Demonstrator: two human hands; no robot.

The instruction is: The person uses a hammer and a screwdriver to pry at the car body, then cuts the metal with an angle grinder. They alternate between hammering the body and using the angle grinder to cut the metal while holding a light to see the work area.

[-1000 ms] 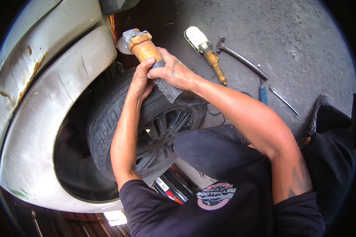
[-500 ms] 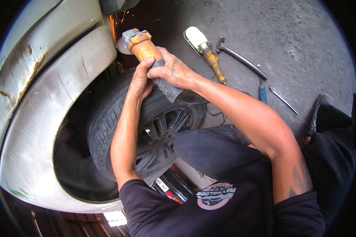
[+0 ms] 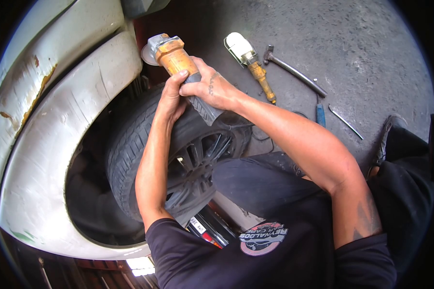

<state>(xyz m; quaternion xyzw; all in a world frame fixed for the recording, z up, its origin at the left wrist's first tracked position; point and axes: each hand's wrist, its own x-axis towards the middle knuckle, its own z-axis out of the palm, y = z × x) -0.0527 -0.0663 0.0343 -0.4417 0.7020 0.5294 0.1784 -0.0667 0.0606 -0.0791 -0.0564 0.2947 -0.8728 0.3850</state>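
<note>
The orange sparks that were flying past the head of the grinder are gone, and the dark space beyond it shows none. From this end of the link, I take that as the thin round disc (image 3: 148, 56) not biting into metal just now; whether it is spinning, or touching anything, I cannot tell. The yellow and grey angle grinder (image 3: 176, 59) itself sits much where it was, tilted with its metal head beside the edge of the scuffed, pale silver body panel (image 3: 84, 91), above the black treaded tyre (image 3: 129, 156). I read the unchanged pose as a pause in the contact, with the tool held ready at the same spot.

Both grips are closed: I see the left hand (image 3: 170, 95) clamped on the near side of the grinder's body, its thumb lying along the casing, and the right hand (image 3: 216, 89) wrapped around the grinder from the other side, the two hands close together. On the rough grey floor (image 3: 347, 43), to my right, the caged work lamp with a yellow handle (image 3: 258, 77) lies beside the steel hammer (image 3: 296, 73), with the blue-handled tool (image 3: 320, 115) and the thin metal rod (image 3: 345, 122) nearby
</note>
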